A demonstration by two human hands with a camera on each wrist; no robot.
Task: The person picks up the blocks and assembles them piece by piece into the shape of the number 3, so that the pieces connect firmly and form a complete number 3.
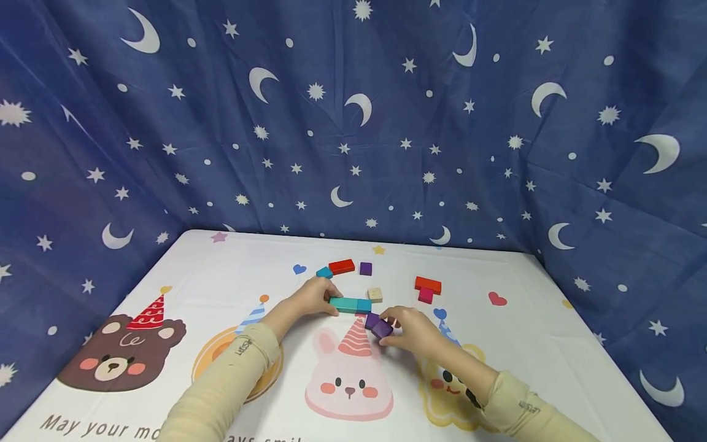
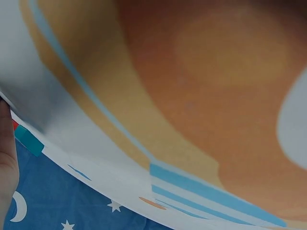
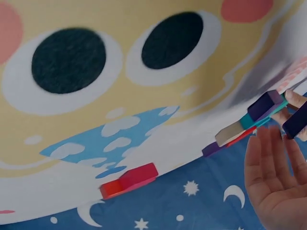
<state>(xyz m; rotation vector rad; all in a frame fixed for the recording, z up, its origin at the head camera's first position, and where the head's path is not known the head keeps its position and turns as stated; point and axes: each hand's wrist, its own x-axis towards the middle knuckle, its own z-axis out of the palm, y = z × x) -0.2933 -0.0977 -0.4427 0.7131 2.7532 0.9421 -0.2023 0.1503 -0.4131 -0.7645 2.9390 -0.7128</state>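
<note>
My left hand (image 1: 316, 297) pinches the left end of a long teal block (image 1: 345, 305) between thumb and fingers. A shorter blue block (image 1: 364, 306) sits flush against that block's right end. My right hand (image 1: 413, 330) holds a purple block (image 1: 382, 329) by thumb and fingertips. In the right wrist view this dark purple block (image 3: 296, 120) shows at the fingertips. Just beyond it is another purple block (image 1: 372, 320), close to the blue block's near right corner. At the left wrist view's edge, only part of the left hand (image 2: 7, 158) appears.
Behind the teal block lie a cream block (image 1: 375, 295), a red block (image 1: 342, 266), a blue block (image 1: 324, 272) and a purple block (image 1: 366, 269). To the right, a red block (image 1: 428, 285) touches a pink block (image 1: 425, 296). A starry curtain (image 1: 386, 153) borders the printed tablecloth (image 1: 530, 344).
</note>
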